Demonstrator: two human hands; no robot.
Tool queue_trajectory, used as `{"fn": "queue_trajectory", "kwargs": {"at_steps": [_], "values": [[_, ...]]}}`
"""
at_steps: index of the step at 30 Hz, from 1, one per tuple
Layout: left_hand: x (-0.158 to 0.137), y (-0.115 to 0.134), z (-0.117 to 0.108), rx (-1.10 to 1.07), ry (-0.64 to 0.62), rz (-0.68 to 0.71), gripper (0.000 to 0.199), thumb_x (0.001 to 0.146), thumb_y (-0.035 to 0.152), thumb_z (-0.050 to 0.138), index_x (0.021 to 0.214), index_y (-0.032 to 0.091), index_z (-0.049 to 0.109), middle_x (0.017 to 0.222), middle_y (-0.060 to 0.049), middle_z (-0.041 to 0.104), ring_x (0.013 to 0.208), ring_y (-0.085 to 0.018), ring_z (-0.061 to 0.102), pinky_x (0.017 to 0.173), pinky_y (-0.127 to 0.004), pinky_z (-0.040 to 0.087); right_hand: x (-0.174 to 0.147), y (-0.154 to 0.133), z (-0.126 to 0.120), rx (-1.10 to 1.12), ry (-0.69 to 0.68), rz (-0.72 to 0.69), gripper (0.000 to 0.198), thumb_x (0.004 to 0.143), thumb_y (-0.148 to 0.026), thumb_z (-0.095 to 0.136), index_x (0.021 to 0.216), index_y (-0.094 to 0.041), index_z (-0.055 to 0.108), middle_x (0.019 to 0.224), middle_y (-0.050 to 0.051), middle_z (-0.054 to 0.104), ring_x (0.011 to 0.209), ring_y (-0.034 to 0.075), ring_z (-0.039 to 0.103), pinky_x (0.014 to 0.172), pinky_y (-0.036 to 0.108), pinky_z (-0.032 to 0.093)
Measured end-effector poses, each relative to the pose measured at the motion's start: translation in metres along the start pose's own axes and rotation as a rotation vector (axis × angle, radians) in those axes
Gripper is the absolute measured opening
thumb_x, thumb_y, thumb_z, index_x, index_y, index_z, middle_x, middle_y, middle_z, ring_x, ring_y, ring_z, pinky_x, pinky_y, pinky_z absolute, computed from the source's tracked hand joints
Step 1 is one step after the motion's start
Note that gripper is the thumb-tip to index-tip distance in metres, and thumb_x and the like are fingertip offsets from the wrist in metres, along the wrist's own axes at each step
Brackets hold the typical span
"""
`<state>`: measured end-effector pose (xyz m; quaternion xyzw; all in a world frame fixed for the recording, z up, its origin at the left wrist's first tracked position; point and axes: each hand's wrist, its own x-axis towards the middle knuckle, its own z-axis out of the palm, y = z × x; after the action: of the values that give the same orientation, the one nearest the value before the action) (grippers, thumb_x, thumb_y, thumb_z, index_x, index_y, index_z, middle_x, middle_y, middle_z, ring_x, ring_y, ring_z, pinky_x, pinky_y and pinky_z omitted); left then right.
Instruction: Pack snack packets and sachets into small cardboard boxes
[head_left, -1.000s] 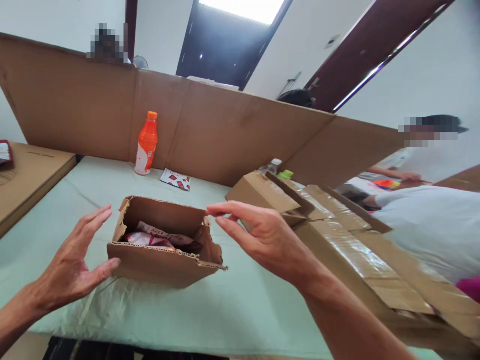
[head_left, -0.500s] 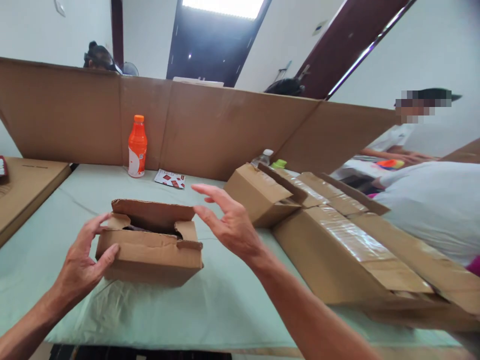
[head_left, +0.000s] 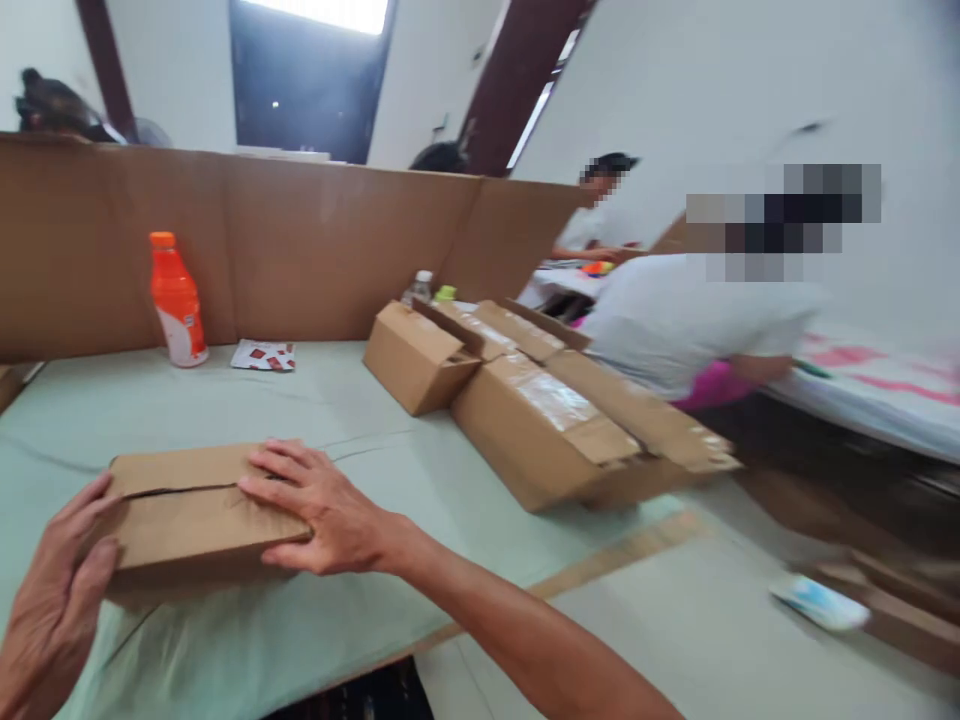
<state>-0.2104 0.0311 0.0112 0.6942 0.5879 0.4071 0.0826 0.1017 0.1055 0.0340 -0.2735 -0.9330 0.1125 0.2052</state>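
Observation:
A small cardboard box (head_left: 187, 530) stands near the front of the table, its two top flaps folded down with a narrow slit between them. Against its left end, my left hand (head_left: 67, 585) grips the box, thumb near the front corner and fingers at the upper edge. My right hand (head_left: 319, 505) holds the right end, fingers spread over the top flaps and thumb on the front side. What lies inside the box is hidden.
An orange bottle (head_left: 177, 300) and a white-and-red packet (head_left: 262, 355) are at the back. Several cardboard boxes (head_left: 540, 430) stand to the right, before an upright cardboard screen (head_left: 315, 240). A person in a white shirt (head_left: 675, 310) sits beyond. A blurred packet (head_left: 820, 602) lies lower right.
The box's raised flaps have been folded down. My right hand has come down from the air onto the box's right end. The view has swung to the right.

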Motion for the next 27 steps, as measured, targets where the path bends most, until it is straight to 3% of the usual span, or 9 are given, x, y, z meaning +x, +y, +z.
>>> {"fn": "queue_trajectory", "kwargs": {"at_steps": [2,3,8,11,14,17,19,22,27], "values": [[0.003,0.000,0.005,0.004,-0.003,0.009,0.045,0.101,0.052,0.050,0.143,0.067,0.046,0.164,0.022,0.037,0.152,-0.041,0.039,0.132,-0.073,0.015,-0.006,0.002,-0.001,-0.025,0.045,0.015,0.067,0.091,-0.045,0.073,0.151,-0.021,0.057,0.159,0.015,0.055,0.151,0.031,0.042,0.119,0.053,0.041],[0.005,0.002,0.010,-0.002,0.000,0.024,0.044,0.102,0.051,0.049,0.143,0.064,0.048,0.165,0.019,0.038,0.152,-0.042,0.039,0.132,-0.074,0.016,-0.014,0.003,-0.002,-0.044,0.072,0.035,0.062,0.092,-0.041,0.071,0.150,-0.022,0.058,0.157,0.014,0.057,0.149,0.030,0.045,0.116,0.052,0.043],[0.032,0.031,0.069,-0.123,-0.195,0.202,0.039,0.109,0.041,0.044,0.145,0.032,0.055,0.169,-0.009,0.037,0.152,-0.039,0.042,0.124,-0.068,0.037,-0.090,0.007,-0.007,-0.203,0.292,0.182,0.049,0.095,-0.029,0.062,0.143,-0.024,0.065,0.148,0.015,0.066,0.138,0.031,0.058,0.107,0.051,0.050],[0.060,0.062,0.126,-0.276,-0.383,0.346,0.049,0.111,0.040,0.040,0.159,0.028,0.039,0.173,-0.016,0.027,0.159,-0.037,0.030,0.126,-0.065,0.033,-0.144,0.004,-0.015,-0.395,0.433,0.327,0.042,0.097,-0.024,0.058,0.138,-0.023,0.068,0.140,0.014,0.071,0.127,0.031,0.066,0.102,0.049,0.053],[0.078,0.095,0.179,-0.320,-0.482,0.419,0.070,0.109,0.047,0.046,0.168,0.024,0.016,0.177,-0.022,0.010,0.163,-0.037,0.020,0.126,-0.061,0.035,-0.187,0.001,-0.026,-0.604,0.510,0.561,0.036,0.101,-0.025,0.054,0.134,-0.023,0.069,0.129,0.013,0.076,0.113,0.031,0.070,0.094,0.046,0.054],[0.075,0.114,0.206,-0.328,-0.560,0.474,0.078,0.108,0.047,0.050,0.169,0.023,0.010,0.177,-0.024,0.006,0.163,-0.035,0.022,0.123,-0.055,0.042,-0.207,0.007,-0.036,-0.767,0.484,0.805,0.034,0.103,-0.028,0.052,0.131,-0.020,0.069,0.121,0.015,0.077,0.102,0.033,0.069,0.087,0.046,0.053],[0.065,0.112,0.207,-0.304,-0.587,0.496,0.074,0.107,0.045,0.052,0.169,0.025,0.015,0.177,-0.023,0.010,0.162,-0.035,0.026,0.122,-0.054,0.043,-0.206,0.020,-0.043,-0.827,0.436,0.931,0.034,0.103,-0.028,0.052,0.130,-0.016,0.069,0.118,0.017,0.077,0.100,0.034,0.067,0.087,0.047,0.051],[0.047,0.088,0.188,-0.225,-0.584,0.488,0.066,0.106,0.039,0.053,0.166,0.029,0.025,0.176,-0.021,0.017,0.156,-0.035,0.039,0.118,-0.055,0.047,-0.190,0.047,-0.052,-0.844,0.397,1.038,0.036,0.103,-0.025,0.051,0.133,-0.012,0.066,0.119,0.020,0.075,0.105,0.034,0.066,0.090,0.045,0.050],[0.009,0.000,0.136,-0.043,-0.467,0.402,0.053,0.106,0.033,0.047,0.159,0.027,0.042,0.172,-0.021,0.031,0.150,-0.038,0.048,0.115,-0.059,0.050,-0.172,0.074,-0.052,-0.869,0.503,1.104,0.042,0.100,-0.025,0.055,0.139,-0.011,0.060,0.134,0.023,0.067,0.111,0.034,0.063,0.088,0.044,0.050]]}}
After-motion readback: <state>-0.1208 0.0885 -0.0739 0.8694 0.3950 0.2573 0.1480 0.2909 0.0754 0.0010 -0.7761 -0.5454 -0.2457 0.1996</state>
